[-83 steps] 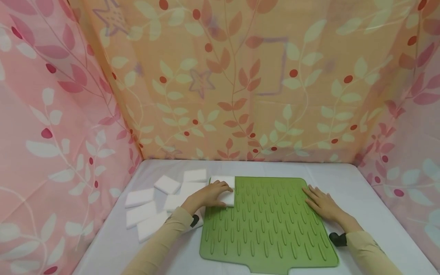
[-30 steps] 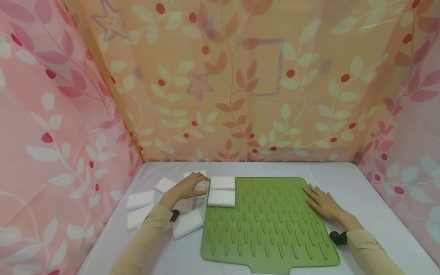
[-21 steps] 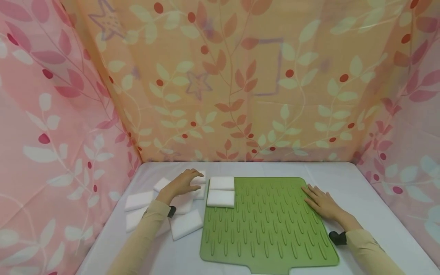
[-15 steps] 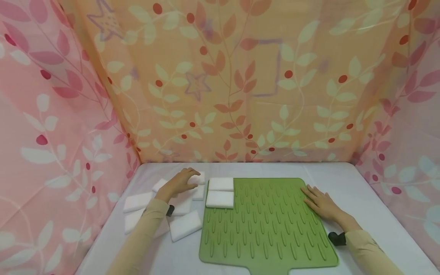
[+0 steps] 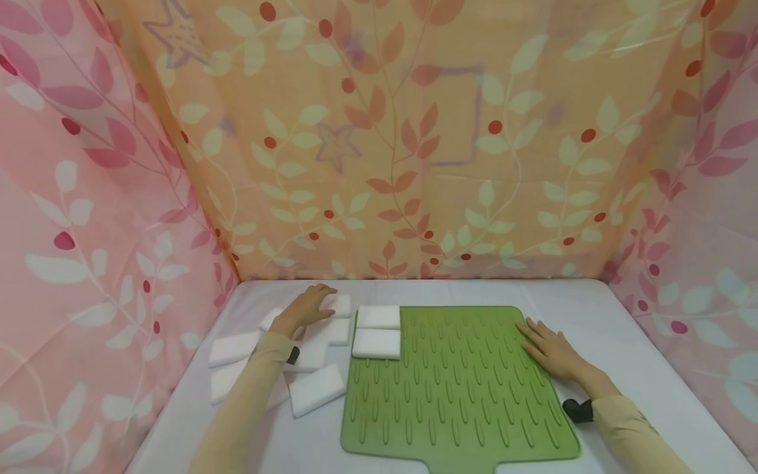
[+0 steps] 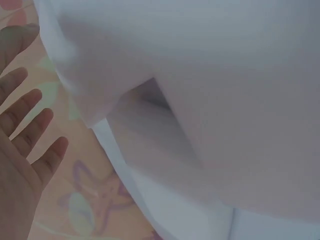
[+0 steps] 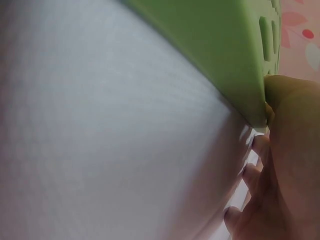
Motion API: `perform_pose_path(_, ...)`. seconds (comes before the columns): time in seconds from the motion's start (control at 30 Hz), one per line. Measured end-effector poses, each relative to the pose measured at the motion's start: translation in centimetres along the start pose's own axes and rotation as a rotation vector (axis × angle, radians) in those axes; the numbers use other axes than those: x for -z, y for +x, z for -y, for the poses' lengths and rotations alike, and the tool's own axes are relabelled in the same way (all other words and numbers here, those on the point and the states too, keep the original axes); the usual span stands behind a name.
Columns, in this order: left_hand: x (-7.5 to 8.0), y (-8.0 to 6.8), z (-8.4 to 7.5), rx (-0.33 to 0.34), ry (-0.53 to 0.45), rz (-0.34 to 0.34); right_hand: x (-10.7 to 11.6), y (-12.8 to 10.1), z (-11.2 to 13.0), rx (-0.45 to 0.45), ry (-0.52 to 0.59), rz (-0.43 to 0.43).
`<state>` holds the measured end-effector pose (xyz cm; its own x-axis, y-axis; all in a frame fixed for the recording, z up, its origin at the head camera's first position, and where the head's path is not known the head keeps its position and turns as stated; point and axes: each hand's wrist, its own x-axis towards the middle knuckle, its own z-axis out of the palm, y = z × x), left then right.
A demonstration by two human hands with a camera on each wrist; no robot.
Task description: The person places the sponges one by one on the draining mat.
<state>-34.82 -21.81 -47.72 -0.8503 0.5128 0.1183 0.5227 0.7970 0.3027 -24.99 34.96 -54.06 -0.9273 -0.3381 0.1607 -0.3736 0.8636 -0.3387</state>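
My left hand [image 5: 303, 308] is over the loose white sponge blocks, with its fingers and thumb spread around the nearer side of the farthest block [image 5: 341, 305]. In the left wrist view the fingers [image 6: 31, 132] stand apart with nothing between them, beside large white blocks [image 6: 240, 110] close to the camera. Two white sponge blocks [image 5: 376, 343] lie one in front of the other at the far left corner of the green ridged mat [image 5: 462, 388]. My right hand [image 5: 553, 349] rests with extended fingers along the mat's right edge; the right wrist view shows its fingers [image 7: 252, 175] and thumb at that edge.
Several more white sponge blocks [image 5: 317, 390] lie scattered left of the mat, some overlapping and partly hidden by my left arm. A white cloth covers the table [image 5: 639, 368]. Patterned fabric [image 5: 408, 164] stands along the back and both sides.
My left hand has let go of the nearer block on the mat and moved left and back over the loose blocks. The right hand stays at the mat's edge.
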Motion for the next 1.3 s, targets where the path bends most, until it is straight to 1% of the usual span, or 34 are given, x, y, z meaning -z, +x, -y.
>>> perform_pose_path(0.1, 0.1, 0.2, 0.0, 0.010, 0.001, 0.033, 0.3, 0.0, 0.4, -0.019, 0.000, 0.020)
perform_pose_path(0.23, 0.0, 0.5, 0.0, 0.010, 0.014, 0.056, 0.4, 0.0, 0.5, -0.036, -0.014, 0.044)
perform_pose_path(0.37, -0.1, 0.9, 0.0, 0.028, 0.028, 0.074, 0.4, 0.1, 0.5, -0.037, -0.005, 0.044)
perform_pose_path(0.57, -0.2, 1.2, 0.1, 0.074, 0.058, 0.122, 0.5, 0.3, 0.4, -0.031, -0.015, 0.039)
perform_pose_path(0.7, -0.1, 1.1, 0.0, 0.097, 0.037, 0.138, 0.6, 0.3, 0.5, -0.029, -0.012, 0.038)
perform_pose_path(0.8, -0.3, 1.1, 0.1, 0.087, 0.040, 0.132, 0.7, 0.3, 0.6, -0.031, -0.007, 0.041)
perform_pose_path(0.93, -0.6, 1.0, 0.3, 0.091, 0.047, 0.117, 0.6, 0.2, 0.7, -0.032, -0.008, 0.045)
perform_pose_path(1.03, -0.6, 1.0, 0.3, 0.111, 0.038, 0.105, 0.5, 0.2, 0.6, -0.034, -0.005, 0.046)
perform_pose_path(1.3, -0.3, 0.8, 0.2, 0.067, 0.038, 0.028, 0.6, -0.1, 0.5, -0.036, -0.011, 0.039)
